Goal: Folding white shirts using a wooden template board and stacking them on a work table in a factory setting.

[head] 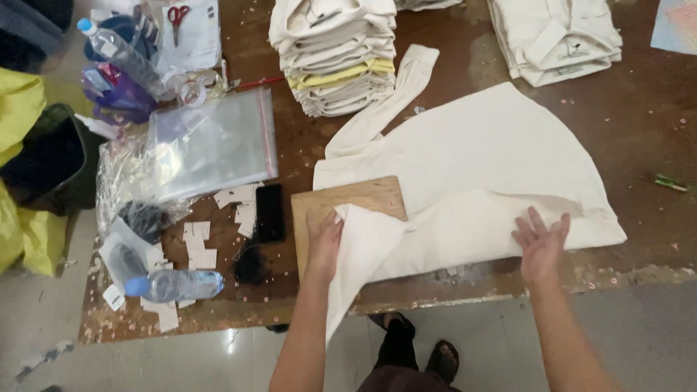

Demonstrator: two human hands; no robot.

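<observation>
Your two forearms come up from the bottom edge; your left hand lies flat, fingers together, pressing a cream sleeve down over the wooden folding board; sleeve's loose end hangs off the table's near edge. Your right hand is spread open, palm down, on the folded lower part of the cream long-sleeved shirt; no pinch w/ either hand. Shirt lies across the middle of the brown table, board tucked on its left part, other sleeve stretched up-left toward a stack of folded cream shirts at the far edge; a yellow one sits in that stack. Second folded pile far right, well apart. Just left of the board: black phone, white paper tags, a black tangle of cord. Further left: clear plastic bags, water bottle lying down near the front edge, another bottle far left corner, red-handled scissors beside it. Green pen far right. Your feet show below the table on a pale floor.
</observation>
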